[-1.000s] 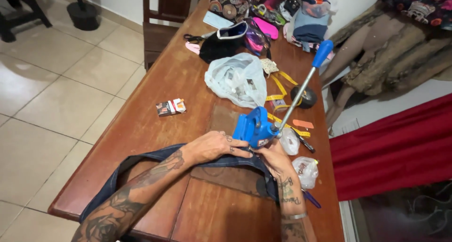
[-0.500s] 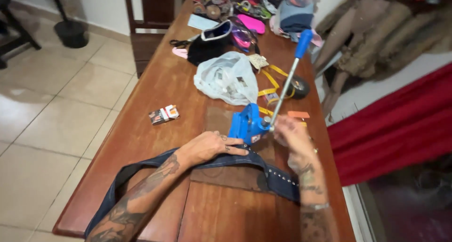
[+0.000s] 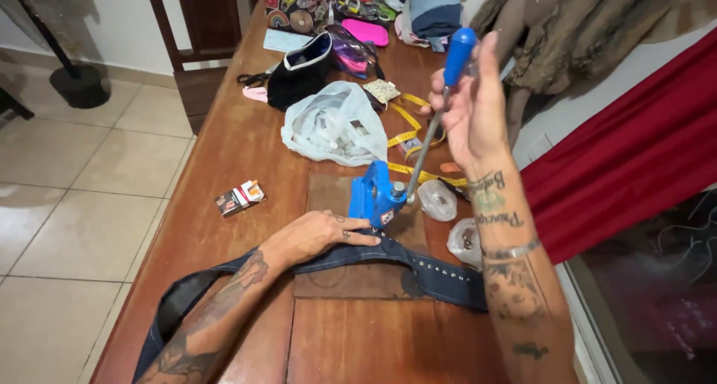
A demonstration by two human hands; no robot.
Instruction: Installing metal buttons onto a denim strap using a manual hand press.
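Right in the middle of the wooden table stands a small blue hand press, its long metal lever slanting up and to the right. The right hand is closed around the lever's blue grip, high above the press. The left hand lies flat, fingers stretched out and not gripping, pressing a dark denim strap down just near of the press; the strap seems to run under the press head, though that spot is hard to see. A row of small studs shows along the strap to the right. Just right of the press lie two clear plastic bags. Beyond it are a yellow tape measure and a white plastic bag. To the left, well apart, sits a small box.
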